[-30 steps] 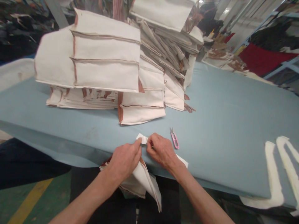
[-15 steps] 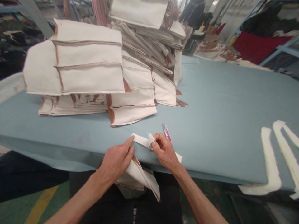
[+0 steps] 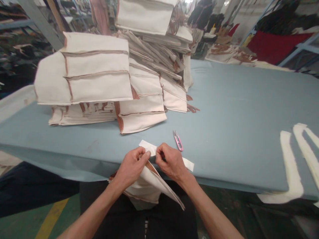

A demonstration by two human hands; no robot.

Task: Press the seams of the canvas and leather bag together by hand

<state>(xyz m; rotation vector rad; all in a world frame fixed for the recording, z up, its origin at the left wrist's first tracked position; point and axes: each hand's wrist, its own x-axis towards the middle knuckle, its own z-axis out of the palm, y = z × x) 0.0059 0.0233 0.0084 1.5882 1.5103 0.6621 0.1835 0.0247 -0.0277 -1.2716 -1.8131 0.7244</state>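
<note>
A narrow white strip (image 3: 147, 145) lies near the front edge of the table, its other end showing beyond my right hand. Over it, my left hand (image 3: 132, 167) is closed, thumb and fingertips pinching a small thin white piece (image 3: 153, 151). My right hand (image 3: 173, 162) pinches the right side of that same small piece, fingers curled. Below the hands, a folded cream fabric piece (image 3: 147, 189) with brown trim hangs over my lap, its upper end beneath my left hand. Pink thread snips (image 3: 178, 142) lie on the table just beyond my right hand.
Stacked cream fabric pieces (image 3: 99, 86) with brown edging stand at the back left of the blue-grey table (image 3: 234, 116). Long pale strips (image 3: 289, 162) hang over the front edge at the right. More fabric pieces (image 3: 229, 54) lie at the far end.
My left hand has gone from a finger pressing the strip's left end to pinching the small white piece beside my right hand. The folded fabric has swung slightly right.
</note>
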